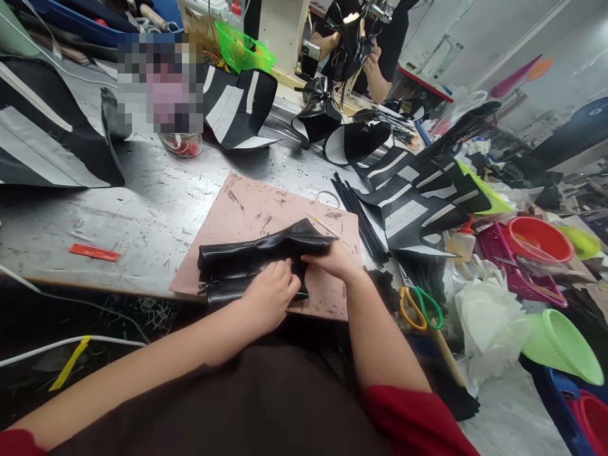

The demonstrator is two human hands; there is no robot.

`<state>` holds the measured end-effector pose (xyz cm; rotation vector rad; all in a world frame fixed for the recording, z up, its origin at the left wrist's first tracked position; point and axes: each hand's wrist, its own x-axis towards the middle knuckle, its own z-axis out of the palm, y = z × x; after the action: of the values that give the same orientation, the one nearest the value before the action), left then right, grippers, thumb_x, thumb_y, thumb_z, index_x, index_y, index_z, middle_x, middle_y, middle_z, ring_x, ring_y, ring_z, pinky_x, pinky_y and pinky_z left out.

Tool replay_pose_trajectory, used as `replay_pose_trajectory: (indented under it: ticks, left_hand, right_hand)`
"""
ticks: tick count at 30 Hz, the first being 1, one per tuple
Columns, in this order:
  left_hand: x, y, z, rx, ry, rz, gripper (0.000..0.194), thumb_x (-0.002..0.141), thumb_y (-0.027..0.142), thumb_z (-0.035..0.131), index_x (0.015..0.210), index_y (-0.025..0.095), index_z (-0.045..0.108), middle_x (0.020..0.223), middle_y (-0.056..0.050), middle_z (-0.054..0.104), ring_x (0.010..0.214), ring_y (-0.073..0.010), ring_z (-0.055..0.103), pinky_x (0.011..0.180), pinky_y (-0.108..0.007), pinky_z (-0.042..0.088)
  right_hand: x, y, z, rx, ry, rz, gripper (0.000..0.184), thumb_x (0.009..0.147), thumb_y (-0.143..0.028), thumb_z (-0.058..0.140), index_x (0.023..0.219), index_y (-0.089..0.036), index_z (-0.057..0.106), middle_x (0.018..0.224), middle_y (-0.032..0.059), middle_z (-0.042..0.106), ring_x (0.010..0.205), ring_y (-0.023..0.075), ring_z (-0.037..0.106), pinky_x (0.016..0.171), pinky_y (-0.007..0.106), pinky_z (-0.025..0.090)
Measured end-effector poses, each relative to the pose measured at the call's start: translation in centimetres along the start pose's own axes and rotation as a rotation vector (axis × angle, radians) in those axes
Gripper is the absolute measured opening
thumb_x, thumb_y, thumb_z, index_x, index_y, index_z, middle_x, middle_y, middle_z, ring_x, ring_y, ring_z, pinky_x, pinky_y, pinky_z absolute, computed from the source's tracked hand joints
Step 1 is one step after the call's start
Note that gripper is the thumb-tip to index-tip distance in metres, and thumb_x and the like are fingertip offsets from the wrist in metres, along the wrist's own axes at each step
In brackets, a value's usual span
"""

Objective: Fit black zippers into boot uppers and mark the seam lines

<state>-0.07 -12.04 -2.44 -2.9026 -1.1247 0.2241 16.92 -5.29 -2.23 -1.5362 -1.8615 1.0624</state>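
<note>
A folded piece of shiny black leather (247, 256) lies on a pinkish work board (251, 209) at the near edge of the metal table (142, 215). My left hand (268, 294) rests on its near side with the fingers curled and pinching the material. My right hand (335, 259) grips the right end of the same piece, fingers closed over its edge. A thin stick (323, 226) lies on the board just beyond the leather.
Black cut pieces with white strips (408, 196) lie stacked to the right. Scissors with yellow and green handles (420, 307) sit by my right forearm. Coloured baskets (536, 244) and white cloth crowd the right side. Another person works at a machine at the back.
</note>
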Motion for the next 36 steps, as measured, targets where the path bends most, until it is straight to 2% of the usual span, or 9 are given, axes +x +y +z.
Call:
replay_pose_trajectory:
  ticks: [3,7,12,18,21,27,30,32,36]
  left_hand:
    - [0.2,0.1,0.0,0.010,-0.035,0.014,0.061,0.073,0.042,0.058,0.117,0.002,0.046,0.133,-0.030,0.036,0.118,-0.0376,0.041,0.093,-0.042,0.035]
    - [0.4,-0.2,0.1,-0.007,-0.045,0.010,0.066,0.069,0.046,0.062,0.118,0.005,0.047,0.134,-0.029,0.035,0.114,-0.0372,0.044,0.087,-0.040,0.040]
    - [0.6,-0.6,0.0,-0.042,-0.012,0.016,0.066,0.066,0.049,0.064,0.116,0.008,0.049,0.133,-0.026,0.038,0.110,-0.0342,0.047,0.084,-0.039,0.042]
    - [0.4,-0.9,0.1,-0.054,0.013,0.019,0.062,0.067,0.049,0.064,0.113,0.009,0.052,0.133,-0.025,0.039,0.105,-0.0321,0.049,0.080,-0.037,0.043]
    - [0.2,-1.0,0.5,-0.076,0.060,0.015,0.062,0.065,0.049,0.065,0.110,0.009,0.053,0.132,-0.025,0.041,0.107,-0.0326,0.049,0.083,-0.038,0.043]
    - [-0.5,-1.1,1.6,-0.130,0.229,0.014,0.058,0.067,0.045,0.066,0.109,0.007,0.055,0.126,-0.022,0.048,0.116,-0.0316,0.046,0.092,-0.038,0.042]
    - [-2.9,-0.9,2.4,-0.073,0.380,0.024,0.046,0.073,0.038,0.061,0.108,0.007,0.057,0.114,-0.017,0.057,0.107,-0.0272,0.053,0.090,-0.035,0.044]
    - [-5.2,-0.7,3.0,-0.016,0.510,0.053,0.036,0.077,0.027,0.058,0.108,0.008,0.057,0.109,-0.013,0.061,0.098,-0.0244,0.056,0.084,-0.034,0.046]
    - [-9.2,-0.7,3.5,0.014,0.651,0.007,0.031,0.080,0.013,0.052,0.110,0.010,0.057,0.107,-0.010,0.063,0.096,-0.0222,0.057,0.082,-0.035,0.044]
  right_hand:
    - [1.3,0.3,-0.7,-0.014,-0.024,0.009,0.040,0.056,-0.015,0.073,0.095,-0.013,0.066,0.098,0.0080,0.068,0.094,0.0231,0.061,0.085,0.037,0.048]
    - [2.8,0.4,-1.5,-0.004,-0.098,0.031,0.049,0.051,-0.012,0.076,0.098,-0.014,0.065,0.103,0.0080,0.067,0.097,0.0242,0.060,0.087,0.038,0.047]
    - [2.8,0.7,-1.6,-0.044,-0.148,0.082,0.047,0.051,-0.014,0.076,0.096,-0.014,0.065,0.102,0.0085,0.066,0.097,0.0246,0.060,0.086,0.038,0.048]
    - [2.1,1.1,-0.8,-0.299,-0.022,0.097,0.052,0.051,-0.023,0.078,0.101,-0.020,0.062,0.107,0.0073,0.063,0.103,0.0261,0.056,0.088,0.038,0.046]
    - [2.1,1.1,-1.9,-0.513,-0.038,0.187,0.038,0.054,-0.027,0.075,0.090,-0.020,0.063,0.093,0.0066,0.066,0.090,0.0261,0.060,0.077,0.037,0.048]
    - [2.5,2.1,-5.0,-0.622,0.091,0.298,0.035,0.067,-0.026,0.065,0.100,-0.020,0.054,0.093,0.0049,0.063,0.083,0.0187,0.059,0.067,0.028,0.044]
    - [1.7,2.8,-5.6,-0.601,0.022,0.365,0.025,0.068,-0.019,0.060,0.093,-0.019,0.057,0.071,0.0009,0.063,0.068,0.0156,0.059,0.060,0.024,0.043]
    - [0.8,3.2,-5.9,-0.605,0.022,0.371,0.019,0.068,-0.018,0.058,0.087,-0.017,0.060,0.068,0.0018,0.063,0.067,0.0164,0.059,0.061,0.025,0.043]
    - [0.1,4.4,-5.7,-0.609,0.152,0.331,0.034,0.075,-0.030,0.054,0.105,-0.013,0.057,0.103,0.0122,0.061,0.085,0.0207,0.059,0.074,0.031,0.044]
